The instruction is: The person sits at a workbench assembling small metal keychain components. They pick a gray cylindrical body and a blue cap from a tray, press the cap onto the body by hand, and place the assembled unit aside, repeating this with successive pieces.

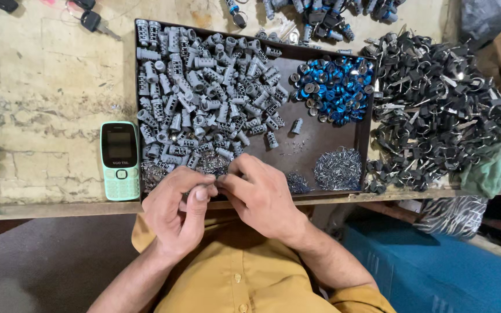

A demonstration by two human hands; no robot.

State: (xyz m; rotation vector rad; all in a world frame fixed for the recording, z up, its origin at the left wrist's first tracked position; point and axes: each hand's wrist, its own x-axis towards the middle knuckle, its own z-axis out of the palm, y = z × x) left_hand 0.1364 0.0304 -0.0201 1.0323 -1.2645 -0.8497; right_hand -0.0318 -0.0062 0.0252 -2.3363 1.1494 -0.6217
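A mint-green phone (119,160) lies flat on the worn table (47,87), just left of a dark tray (331,139). The tray's left half holds a heap of grey cylinders (204,93). At the tray's near edge the left hand (178,211) and the right hand (259,194) meet fingertip to fingertip, both grips pinched shut around a small part (216,181) too hidden to make out; it sits between the thumbs, right over the tray's front rim. Further right in the tray lie a cluster of blue rings (334,87) and, nearer the edge, a pile of small metal pins (337,169). Beyond the tray's right side, a large heap of black-headed keys (436,110) covers the table.
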